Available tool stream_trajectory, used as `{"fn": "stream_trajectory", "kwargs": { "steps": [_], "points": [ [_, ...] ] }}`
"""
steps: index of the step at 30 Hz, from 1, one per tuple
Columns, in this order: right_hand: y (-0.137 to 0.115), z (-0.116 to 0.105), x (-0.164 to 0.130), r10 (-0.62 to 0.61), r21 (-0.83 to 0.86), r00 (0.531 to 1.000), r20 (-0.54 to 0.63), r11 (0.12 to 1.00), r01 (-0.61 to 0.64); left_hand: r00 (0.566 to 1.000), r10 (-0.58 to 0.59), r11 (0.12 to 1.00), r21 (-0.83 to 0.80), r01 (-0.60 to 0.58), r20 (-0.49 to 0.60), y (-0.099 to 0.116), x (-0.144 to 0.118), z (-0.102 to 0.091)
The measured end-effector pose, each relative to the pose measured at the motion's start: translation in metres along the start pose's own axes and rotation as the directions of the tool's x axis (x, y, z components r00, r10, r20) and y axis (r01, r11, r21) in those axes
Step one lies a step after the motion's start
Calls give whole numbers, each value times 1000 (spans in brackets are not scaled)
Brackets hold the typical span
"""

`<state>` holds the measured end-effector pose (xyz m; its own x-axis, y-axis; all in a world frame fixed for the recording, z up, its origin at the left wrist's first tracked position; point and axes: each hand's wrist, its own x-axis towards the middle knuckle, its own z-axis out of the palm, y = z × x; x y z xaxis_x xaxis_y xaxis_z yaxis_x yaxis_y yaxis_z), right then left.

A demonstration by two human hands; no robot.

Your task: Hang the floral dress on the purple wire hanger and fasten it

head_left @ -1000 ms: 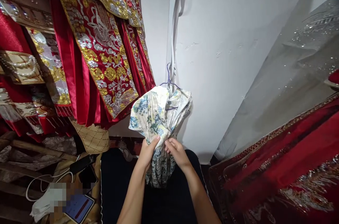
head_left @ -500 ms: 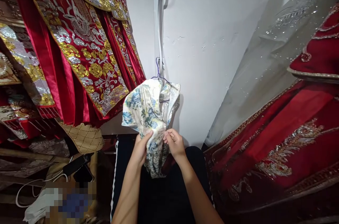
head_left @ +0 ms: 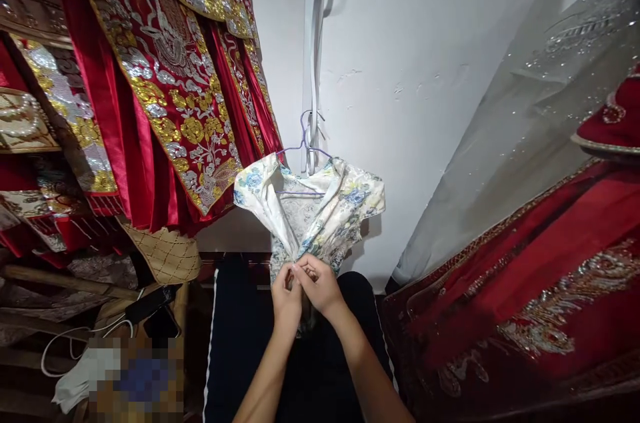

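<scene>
A white floral dress [head_left: 320,213] with blue and yellow flowers hangs on a purple wire hanger [head_left: 303,143] against the white wall. The dress faces me, its shoulders spread out and its neck open. My left hand [head_left: 286,293] and my right hand [head_left: 320,284] meet just below the neck opening. Both pinch the cloth there with fingertips close together. The lower part of the dress is hidden behind my hands and forearms.
Red garments with gold and silver embroidery [head_left: 170,83] hang at the left. More red embroidered cloth [head_left: 525,290] and a sheer sequinned veil [head_left: 540,110] fill the right. A phone [head_left: 150,303] and white cable [head_left: 75,343] lie at lower left. My dark-trousered legs [head_left: 240,343] are below.
The dress was bunched and turned sideways; now it faces me with shoulders spread. My hands have come together at the front below the neck.
</scene>
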<state>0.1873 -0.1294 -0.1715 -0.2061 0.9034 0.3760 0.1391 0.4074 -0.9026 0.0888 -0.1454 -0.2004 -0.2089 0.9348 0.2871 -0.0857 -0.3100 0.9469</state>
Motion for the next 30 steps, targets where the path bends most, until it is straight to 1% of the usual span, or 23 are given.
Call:
{"fn": "stream_trajectory", "kwargs": {
  "steps": [2, 3, 4, 7, 9, 10, 12, 14, 15, 17, 19, 20, 21, 22, 23, 25, 26, 28, 30],
  "points": [
    [-8, -16, 9, -31, -137, 999, 19, 990, 33, 999, 45, 994, 95, -45, -1, 1, 0, -1],
    [-14, -28, 17, -56, -223, 998, 29, 973, 61, 998, 63, 987, 148, -63, 3, 2, 1, -4],
    [-21, -41, 29, -85, -312, 994, 65, 945, 101, 997, 80, 978, 194, -80, 8, 1, 3, -7],
    [-53, -80, 81, -210, -519, 968, 137, 817, 251, 992, 121, 953, 276, -127, 40, -2, 4, -11],
    [-81, -101, 124, -264, -613, 951, 164, 728, 308, 987, 148, 943, 292, -162, 69, -5, 1, -8],
    [-94, -109, 144, -296, -654, 942, 158, 683, 324, 984, 160, 939, 295, -178, 84, -7, 0, -6],
    [-118, -119, 177, -394, -738, 904, 165, 559, 378, 978, 172, 934, 298, -199, 113, -11, -2, -2],
    [-133, -122, 197, -472, -795, 869, 146, 467, 387, 976, 151, 928, 318, -196, 159, -14, -2, 0],
    [-138, -123, 201, -502, -809, 854, 136, 442, 388, 973, 127, 923, 336, -187, 195, -13, 0, -1],
    [-142, -121, 201, -546, -809, 831, 111, 435, 394, 961, 78, 912, 371, -176, 264, -8, 8, -2],
    [-140, -120, 194, -573, -785, 815, 85, 466, 409, 949, 70, 909, 372, -187, 307, 9, 24, -2],
    [-138, -119, 189, -581, -769, 811, 69, 487, 415, 946, 101, 914, 346, -211, 309, 22, 35, -1],
    [-136, -119, 185, -586, -754, 808, 59, 504, 421, 942, 144, 918, 316, -241, 302, 39, 49, 1],
    [-134, -120, 182, -590, -742, 805, 56, 515, 429, 935, 220, 919, 262, -294, 278, 58, 65, 5],
    [-132, -121, 179, -596, -733, 801, 60, 519, 441, 918, 316, 903, 220, -368, 238, 78, 82, 8],
    [-130, -125, 175, -613, -731, 786, 82, 499, 466, 866, 461, 842, 213, -496, 194, 117, 119, 18],
    [-129, -127, 173, -623, -738, 776, 97, 478, 476, 832, 516, 804, 220, -552, 204, 134, 136, 23],
    [-128, -133, 172, -644, -763, 753, 134, 418, 493, 757, 581, 717, 252, -650, 299, 157, 167, 33],
    [-125, -137, 171, -653, -790, 732, 195, 338, 512, 680, 602, 614, 303, -729, 419, 169, 186, 42]
  ]
}}
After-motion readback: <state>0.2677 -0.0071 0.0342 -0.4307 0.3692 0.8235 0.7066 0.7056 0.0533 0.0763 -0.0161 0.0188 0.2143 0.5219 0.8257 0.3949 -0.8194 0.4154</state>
